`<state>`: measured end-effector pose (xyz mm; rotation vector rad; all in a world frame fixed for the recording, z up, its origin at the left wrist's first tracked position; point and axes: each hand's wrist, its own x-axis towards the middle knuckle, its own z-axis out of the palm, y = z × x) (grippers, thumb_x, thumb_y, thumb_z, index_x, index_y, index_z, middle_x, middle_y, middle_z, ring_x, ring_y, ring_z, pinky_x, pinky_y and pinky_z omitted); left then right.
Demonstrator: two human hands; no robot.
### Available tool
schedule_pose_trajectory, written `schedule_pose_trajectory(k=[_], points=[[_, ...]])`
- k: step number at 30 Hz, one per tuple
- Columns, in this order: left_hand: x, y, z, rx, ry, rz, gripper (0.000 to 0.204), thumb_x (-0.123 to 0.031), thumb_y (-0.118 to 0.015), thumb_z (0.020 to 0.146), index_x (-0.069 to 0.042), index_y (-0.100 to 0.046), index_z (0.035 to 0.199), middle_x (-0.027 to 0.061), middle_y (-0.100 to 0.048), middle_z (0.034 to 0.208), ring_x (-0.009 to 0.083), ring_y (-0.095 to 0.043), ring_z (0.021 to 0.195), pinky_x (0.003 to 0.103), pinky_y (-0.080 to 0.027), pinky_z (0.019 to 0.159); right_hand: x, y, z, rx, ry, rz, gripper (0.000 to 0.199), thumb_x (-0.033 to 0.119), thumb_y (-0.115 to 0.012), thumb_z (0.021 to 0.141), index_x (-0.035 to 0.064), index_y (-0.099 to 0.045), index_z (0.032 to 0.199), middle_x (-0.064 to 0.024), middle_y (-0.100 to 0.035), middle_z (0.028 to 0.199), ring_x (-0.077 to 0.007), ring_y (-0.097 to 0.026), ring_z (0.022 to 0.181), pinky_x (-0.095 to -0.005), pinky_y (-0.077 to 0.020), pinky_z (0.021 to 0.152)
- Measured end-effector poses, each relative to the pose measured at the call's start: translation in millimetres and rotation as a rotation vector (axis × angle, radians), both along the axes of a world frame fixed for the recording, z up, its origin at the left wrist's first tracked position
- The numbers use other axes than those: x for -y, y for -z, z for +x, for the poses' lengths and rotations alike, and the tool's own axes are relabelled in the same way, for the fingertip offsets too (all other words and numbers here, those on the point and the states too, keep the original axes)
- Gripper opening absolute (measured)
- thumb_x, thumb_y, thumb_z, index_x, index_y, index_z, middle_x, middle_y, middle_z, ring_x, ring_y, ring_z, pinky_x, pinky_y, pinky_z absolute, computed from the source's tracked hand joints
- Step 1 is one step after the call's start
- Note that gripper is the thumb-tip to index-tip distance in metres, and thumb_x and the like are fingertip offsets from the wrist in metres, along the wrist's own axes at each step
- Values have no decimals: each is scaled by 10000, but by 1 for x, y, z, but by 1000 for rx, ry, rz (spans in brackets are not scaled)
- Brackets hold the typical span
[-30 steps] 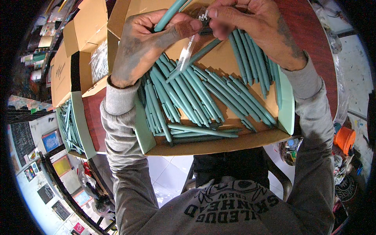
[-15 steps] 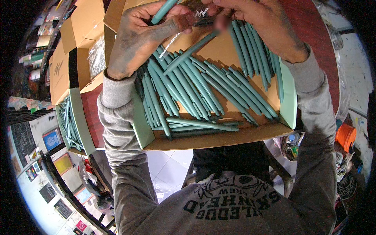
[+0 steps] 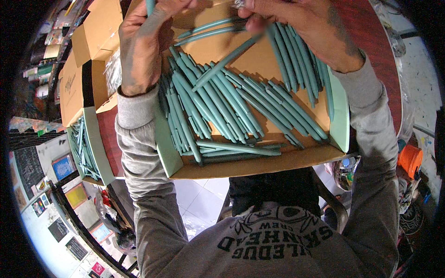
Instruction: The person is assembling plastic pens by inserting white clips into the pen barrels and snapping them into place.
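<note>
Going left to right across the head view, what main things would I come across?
Side box of teal pens, left hand, teal pen slanting across others, right hand, orange container.

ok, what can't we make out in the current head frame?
All in the head view:
Slim teal pen in the left hand: upper part cut off by the top edge.
Small white-marked piece at the right hand: cut off by the top edge; grip unclear.
One right fingertip: blurred.
Shiny clear contents of the open brown cardboard box: partly behind the left hand, too blurred to identify.
</note>
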<state>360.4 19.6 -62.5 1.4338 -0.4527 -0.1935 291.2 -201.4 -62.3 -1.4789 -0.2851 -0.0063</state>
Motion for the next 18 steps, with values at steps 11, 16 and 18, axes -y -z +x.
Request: schedule_pose_trajectory(k=[11, 16, 18], points=[[-3, 1, -6, 110, 189, 248, 181, -139, -645, 928, 12, -701, 1011, 73, -718, 888, 98, -651, 800, 210, -507, 714, 3, -4, 4, -29, -90, 0, 216, 121, -609, 951, -25, -617, 1110, -96, -668, 958, -121, -653, 871, -246, -556, 767], [-7, -1, -2, 6, 235, 277, 199, -156, -650, 928, 22, -699, 1001, 78, -713, 868, 101, -652, 802, 230, -513, 726, -3, 10, 5, 108, -28, -173, 238, 148, -541, 983, -12, -609, 1146, -103, -685, 945, -128, -659, 825, -262, -546, 722], [-6, -3, -3, 6, 180, 209, 205, -161, -645, 932, 26, -697, 996, 77, -709, 863, 106, -651, 802, 235, -507, 743, -2, 7, 3, -1, -118, -173, 225, 137, -540, 977, -7, -596, 1141, -98, -683, 946, -119, -654, 823, -258, -541, 726]])
